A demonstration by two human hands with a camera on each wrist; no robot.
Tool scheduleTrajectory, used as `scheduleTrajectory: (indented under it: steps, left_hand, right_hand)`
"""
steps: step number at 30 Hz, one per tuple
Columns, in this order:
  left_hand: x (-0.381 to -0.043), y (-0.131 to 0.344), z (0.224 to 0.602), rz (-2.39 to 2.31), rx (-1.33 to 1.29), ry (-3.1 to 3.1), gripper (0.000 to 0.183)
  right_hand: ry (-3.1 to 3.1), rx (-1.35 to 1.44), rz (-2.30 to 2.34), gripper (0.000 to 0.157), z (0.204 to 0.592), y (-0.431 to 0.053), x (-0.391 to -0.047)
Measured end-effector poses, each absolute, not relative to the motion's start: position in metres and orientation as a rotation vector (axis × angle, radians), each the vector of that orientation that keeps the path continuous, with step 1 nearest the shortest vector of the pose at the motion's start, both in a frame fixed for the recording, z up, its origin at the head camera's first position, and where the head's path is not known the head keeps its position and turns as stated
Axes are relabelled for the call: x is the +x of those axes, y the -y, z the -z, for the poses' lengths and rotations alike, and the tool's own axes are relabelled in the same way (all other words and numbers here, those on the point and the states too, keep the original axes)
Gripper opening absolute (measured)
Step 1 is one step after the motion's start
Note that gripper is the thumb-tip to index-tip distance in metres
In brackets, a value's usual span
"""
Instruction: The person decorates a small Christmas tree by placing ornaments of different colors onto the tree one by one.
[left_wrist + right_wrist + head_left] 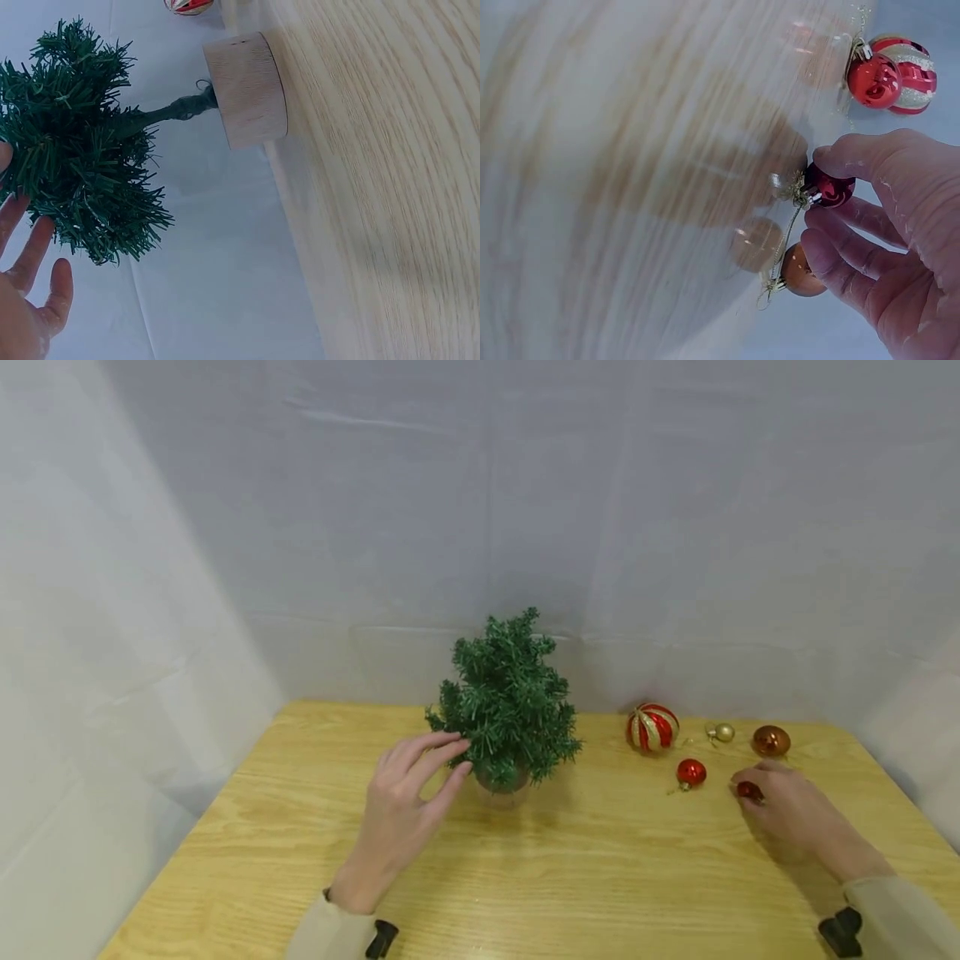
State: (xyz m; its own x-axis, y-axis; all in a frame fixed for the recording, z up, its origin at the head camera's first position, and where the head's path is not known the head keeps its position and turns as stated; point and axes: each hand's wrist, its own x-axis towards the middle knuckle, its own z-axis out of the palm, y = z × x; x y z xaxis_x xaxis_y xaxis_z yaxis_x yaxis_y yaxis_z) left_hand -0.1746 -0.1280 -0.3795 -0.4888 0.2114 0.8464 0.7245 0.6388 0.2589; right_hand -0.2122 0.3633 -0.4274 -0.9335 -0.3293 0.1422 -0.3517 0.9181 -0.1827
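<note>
A small artificial Christmas tree (512,693) stands upright on the wooden table. Its round wooden base (246,91) and wrapped trunk show in the left wrist view. At the tree's left side is my left hand (401,797), its fingers spread and lightly bent, with the fingertips at the lower branches; whether they press on them I cannot tell. Over at the right, my right hand (791,806) pinches a dark red Christmas bauble (829,187) between thumb and fingers, low over the tabletop. A gold hanging string is on the bauble's cap.
Near the right hand lie a bright red bauble (691,772), a copper bauble (771,741) and a small gold bauble (723,732). A larger red-and-gold striped bauble (652,727) lies between them and the tree. Pale cloth (420,527) hangs behind the table (562,885).
</note>
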Motion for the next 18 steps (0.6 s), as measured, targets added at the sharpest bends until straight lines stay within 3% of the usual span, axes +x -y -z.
scheduleTrajectory:
  steps: [12,18]
  left_hand:
    - [-0.175,0.128,0.381,0.77,-0.736,2.005,0.032]
    - [-0.174,0.129,0.382,0.771,-0.724,2.015,0.025]
  right_hand:
    - [2.899,0.537,-0.28,0.019,0.423,-0.358,-0.206]
    - [2.75,0.623,-0.214,0.025,0.424,-0.356,-0.201]
